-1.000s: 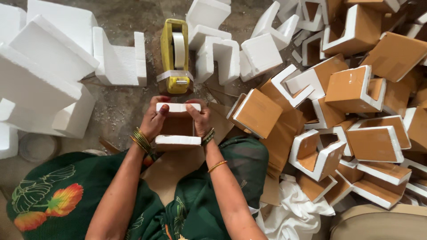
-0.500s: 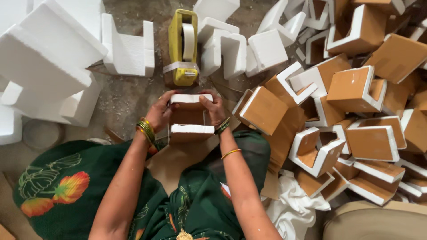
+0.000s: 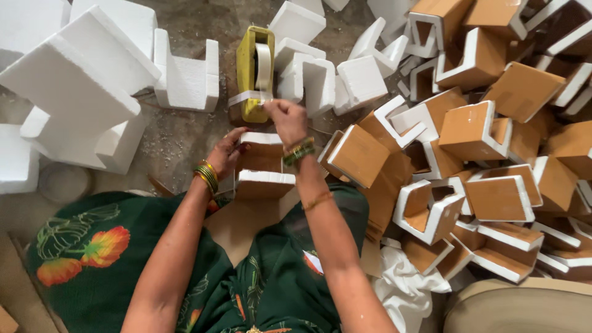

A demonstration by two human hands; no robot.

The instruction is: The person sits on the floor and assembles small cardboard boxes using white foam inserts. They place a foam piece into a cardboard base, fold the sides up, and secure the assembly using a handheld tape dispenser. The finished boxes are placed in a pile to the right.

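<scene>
Left grip [image 3: 227,151] clasps the foam block [image 3: 264,166] at its left side. Right grip [image 3: 285,117] pinches the tape end [image 3: 262,97] at the yellow dispenser [image 3: 251,71], just beyond the block.

Yellow tape dispenser [image 3: 250,74] with a pale tape roll [image 3: 263,65]. Left of it, plain white foam blocks [image 3: 74,92]; right of it, brown-faced, white-edged foam pieces [image 3: 493,129]. Below it, dark green garment [image 3: 92,259] patterned with orange-red leaves; green and gold bangles [image 3: 206,176].

Both arms stretched forward
Left hand [image 3: 227,153] cupped, fingers curled; right hand [image 3: 285,118] reaches farther, fingertips pinched.
</scene>
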